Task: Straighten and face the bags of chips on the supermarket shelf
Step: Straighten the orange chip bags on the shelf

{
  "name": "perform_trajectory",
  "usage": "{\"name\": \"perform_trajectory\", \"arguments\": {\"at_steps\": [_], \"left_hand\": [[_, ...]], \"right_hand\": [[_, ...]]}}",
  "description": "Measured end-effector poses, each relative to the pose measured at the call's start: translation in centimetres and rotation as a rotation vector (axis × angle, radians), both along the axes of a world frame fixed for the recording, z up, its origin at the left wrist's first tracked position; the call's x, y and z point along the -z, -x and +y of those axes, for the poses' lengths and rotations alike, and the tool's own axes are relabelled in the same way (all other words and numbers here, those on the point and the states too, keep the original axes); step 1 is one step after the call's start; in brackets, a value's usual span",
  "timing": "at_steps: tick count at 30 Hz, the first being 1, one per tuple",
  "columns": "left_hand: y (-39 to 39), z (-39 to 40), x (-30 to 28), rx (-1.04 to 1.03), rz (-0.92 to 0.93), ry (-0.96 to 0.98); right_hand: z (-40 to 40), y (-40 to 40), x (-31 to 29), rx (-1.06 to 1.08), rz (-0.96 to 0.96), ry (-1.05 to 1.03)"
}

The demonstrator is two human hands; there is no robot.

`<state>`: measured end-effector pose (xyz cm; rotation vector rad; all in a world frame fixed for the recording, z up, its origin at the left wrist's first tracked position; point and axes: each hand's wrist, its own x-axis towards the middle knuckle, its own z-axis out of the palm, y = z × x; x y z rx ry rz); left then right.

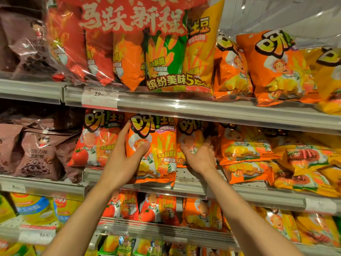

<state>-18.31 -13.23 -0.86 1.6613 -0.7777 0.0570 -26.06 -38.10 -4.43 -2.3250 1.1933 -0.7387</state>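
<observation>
Gripping an upright orange chip bag [158, 150] at front of the middle shelf [186, 185], the left hand [123, 156] pinches its left edge w/ thumb on front. Right hand [199, 156], just right of this bag, grasps the next orange bag [188, 137].

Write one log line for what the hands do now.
left hand: grips orange bag | right hand: on next bag | shelf: middle

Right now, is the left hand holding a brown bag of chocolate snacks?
No, the left hand grips the upright orange chip bag on the middle shelf.
</observation>
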Motion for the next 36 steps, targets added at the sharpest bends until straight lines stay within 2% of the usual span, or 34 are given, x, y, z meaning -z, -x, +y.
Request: {"name": "perform_trajectory", "arguments": {"at_steps": [3, 6, 12, 17, 24, 29, 32, 36], "left_hand": [[0.2, -0.1, 0.0, -0.004, 0.007, 0.007], [0.3, -0.1, -0.1, -0.002, 0.009, 0.007], [0.6, -0.1, -0.3, -0.003, 0.002, 0.002], [0.9, -0.1, -0.3, 0.002, -0.003, -0.012], [2.0, -1.1, -0.1, 0.012, -0.005, -0.042], [3.6, -4.1, 0.3, 0.047, -0.022, -0.065], [3.8, -6.3, 0.2, 0.044, -0.001, -0.037], [3.8, -9.0, 0.0, 0.045, 0.029, -0.07]], "right_hand": [[-0.2, -0.5, 0.3, 0.037, -0.02, -0.03], [-0.1, -0.7, 0.5, 0.059, -0.08, 0.032], [-0.9, -2.3, 0.5, 0.037, -0.065, 0.135], [-1.7, -1.9, -0.2, -0.003, -0.021, -0.047], [-0.9, 0.6, -1.8, -0.149, -0.3, -0.282], [0.5, 2.7, -4.4, -0.269, -0.397, -0.29], [0.5, 4.4, -6.0, -0.268, -0.44, -0.33], [1.0, 5.6, -5.4, -0.272, -0.425, -0.372]]}}
